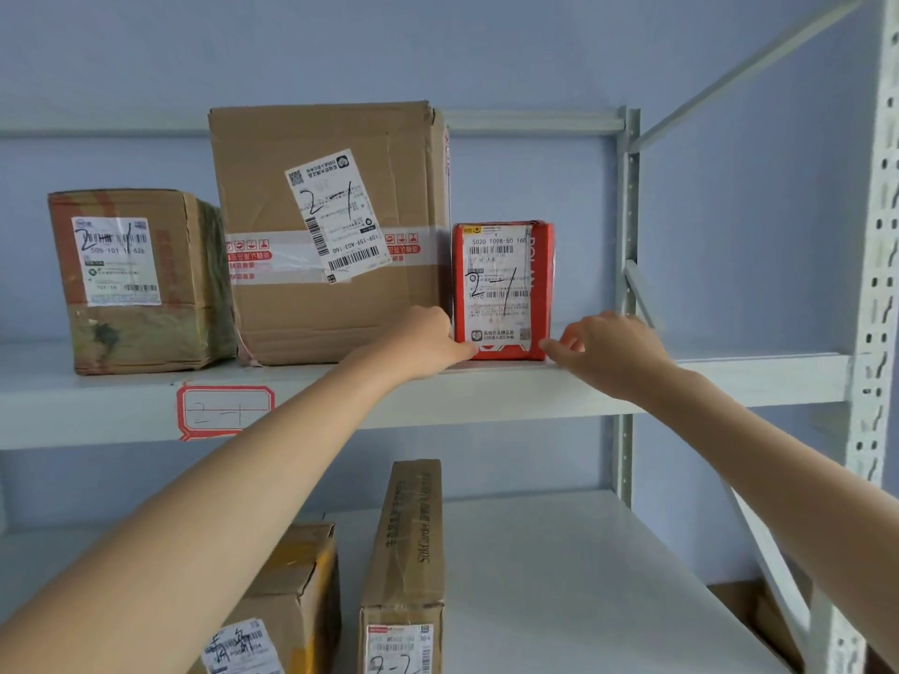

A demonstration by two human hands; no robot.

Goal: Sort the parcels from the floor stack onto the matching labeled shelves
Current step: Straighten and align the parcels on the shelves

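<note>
Red parcel (pixel 503 290) stands upright on the upper shelf (pixel 705 381), long axis vertical, label side facing the camera with "2-1" handwritten on it. It sits near the shelf's front edge, its left side touching or just beside the big brown box (pixel 328 231), which also reads 2-1. Shelf tag (pixel 224 412) below reads 2-1 too, so the parcel looks matched to its shelf.

Left hand (pixel 430 340) is at the parcel's lower left corner, fingers curled against that edge and pinching or pressing it (exact contact hard to tell; the fingertips are tucked behind the corner). Right hand (pixel 608 347) is at the lower right corner, fingers loosely curled, tips touching or just off the parcel's right edge; it holds nothing that I can see.

Key relation: the parcel lies straight ahead between the two hands, both low on it and about equally near. Any further push goes back into the shelf, away from the person. Judgement: placement is nearly done, with a final squaring or release to follow.

A smaller brown box (pixel 131 279) sits further left on the same shelf. On the lower shelf (pixel 559 576) stand a tall narrow carton (pixel 406 566) and another box (pixel 287 600).
</note>
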